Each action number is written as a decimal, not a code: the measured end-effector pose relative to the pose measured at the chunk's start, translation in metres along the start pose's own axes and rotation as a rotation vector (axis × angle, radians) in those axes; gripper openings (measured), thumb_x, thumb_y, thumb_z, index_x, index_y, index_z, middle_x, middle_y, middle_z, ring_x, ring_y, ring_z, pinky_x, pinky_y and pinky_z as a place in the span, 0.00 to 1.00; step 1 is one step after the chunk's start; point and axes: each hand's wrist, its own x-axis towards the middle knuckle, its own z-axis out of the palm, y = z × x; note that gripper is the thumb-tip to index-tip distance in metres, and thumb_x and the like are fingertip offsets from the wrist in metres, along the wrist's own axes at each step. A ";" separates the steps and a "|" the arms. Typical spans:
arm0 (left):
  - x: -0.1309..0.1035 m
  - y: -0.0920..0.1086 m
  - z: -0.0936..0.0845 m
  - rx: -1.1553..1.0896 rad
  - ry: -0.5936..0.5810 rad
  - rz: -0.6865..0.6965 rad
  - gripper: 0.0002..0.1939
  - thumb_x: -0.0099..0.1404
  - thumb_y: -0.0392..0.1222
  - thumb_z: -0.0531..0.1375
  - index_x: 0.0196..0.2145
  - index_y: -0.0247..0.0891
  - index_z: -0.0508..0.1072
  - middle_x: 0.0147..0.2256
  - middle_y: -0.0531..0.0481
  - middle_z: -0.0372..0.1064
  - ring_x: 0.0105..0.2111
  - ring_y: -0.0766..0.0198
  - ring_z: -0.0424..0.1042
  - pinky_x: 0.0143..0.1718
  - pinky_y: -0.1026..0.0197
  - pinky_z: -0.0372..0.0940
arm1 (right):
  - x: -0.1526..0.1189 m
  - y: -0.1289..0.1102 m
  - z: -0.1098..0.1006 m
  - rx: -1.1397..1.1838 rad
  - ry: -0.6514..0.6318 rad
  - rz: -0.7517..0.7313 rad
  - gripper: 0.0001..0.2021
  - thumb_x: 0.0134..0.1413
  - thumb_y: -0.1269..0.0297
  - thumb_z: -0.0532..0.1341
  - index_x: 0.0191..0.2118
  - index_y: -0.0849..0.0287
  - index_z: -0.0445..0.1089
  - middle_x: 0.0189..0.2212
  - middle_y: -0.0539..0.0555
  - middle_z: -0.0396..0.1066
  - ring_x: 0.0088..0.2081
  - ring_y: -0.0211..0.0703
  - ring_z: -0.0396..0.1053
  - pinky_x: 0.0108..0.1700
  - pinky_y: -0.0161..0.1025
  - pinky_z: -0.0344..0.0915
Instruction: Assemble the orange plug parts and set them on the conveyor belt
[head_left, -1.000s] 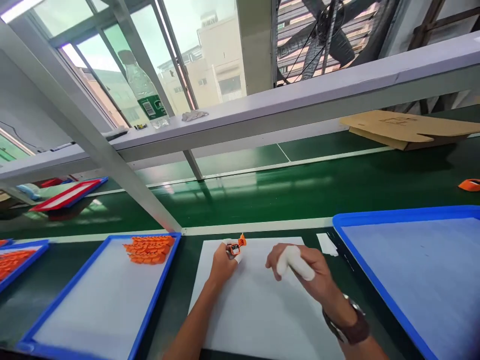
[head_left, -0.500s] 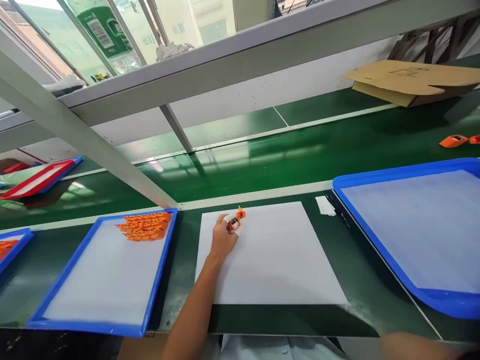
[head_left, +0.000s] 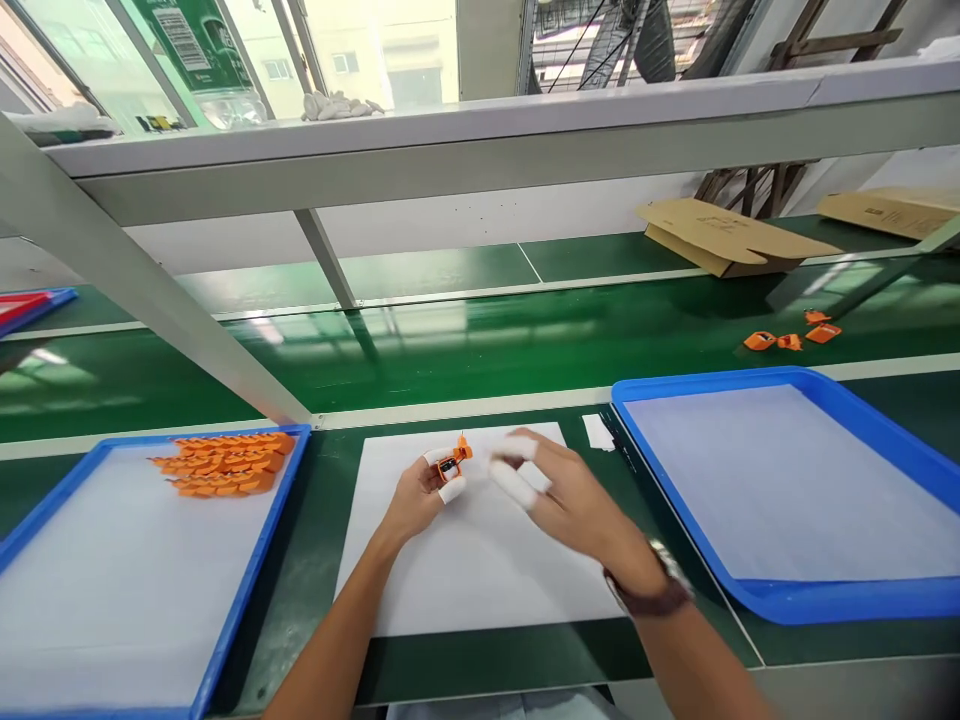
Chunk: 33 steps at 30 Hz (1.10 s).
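Over a white sheet [head_left: 480, 570], my left hand [head_left: 416, 500] is closed on a small orange plastic part [head_left: 452, 465] with a dark inside and a narrow tab pointing up and away. White covers sit on its thumb and a fingertip. Just right of the part, my right hand [head_left: 566, 495] is in the air above the sheet, its fingers curved and also wearing white covers. Motion smears those fingertips, so whether they pinch anything small cannot be made out. A dark watch or band [head_left: 652, 590] circles the right wrist.
Left, a blue-rimmed tray [head_left: 251, 570] bears rows of orange parts [head_left: 229, 465]. A second blue tray [head_left: 780, 600], lined white, lies right. A white scrap [head_left: 598, 432] is beside thin dark pieces [head_left: 626, 440]. Loose orange parts [head_left: 789, 342] and flattened cardboard [head_left: 720, 235] lie behind.
My right hand has come in from the lower right edge to beside the orange part. My left hand still holds that part. The view has turned and shifted to the right.
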 end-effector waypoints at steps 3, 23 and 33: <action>-0.003 0.000 0.002 0.117 -0.029 0.132 0.17 0.67 0.43 0.61 0.53 0.42 0.73 0.53 0.42 0.71 0.49 0.55 0.74 0.50 0.51 0.72 | 0.030 0.040 0.028 0.023 -0.060 0.334 0.20 0.63 0.54 0.61 0.57 0.56 0.68 0.41 0.55 0.73 0.34 0.42 0.71 0.39 0.42 0.70; 0.003 -0.004 0.004 0.061 0.291 0.028 0.13 0.63 0.42 0.65 0.46 0.40 0.74 0.51 0.43 0.74 0.49 0.56 0.76 0.50 0.52 0.73 | 0.014 0.093 0.105 0.482 0.079 0.350 0.14 0.55 0.64 0.65 0.48 0.55 0.74 0.46 0.55 0.74 0.46 0.46 0.73 0.52 0.46 0.72; 0.003 -0.014 0.002 0.123 0.284 0.142 0.10 0.65 0.42 0.62 0.45 0.43 0.78 0.46 0.46 0.71 0.44 0.59 0.76 0.46 0.54 0.76 | 0.011 0.081 0.111 0.473 0.114 0.308 0.13 0.55 0.67 0.64 0.48 0.54 0.74 0.43 0.56 0.74 0.43 0.46 0.74 0.46 0.44 0.74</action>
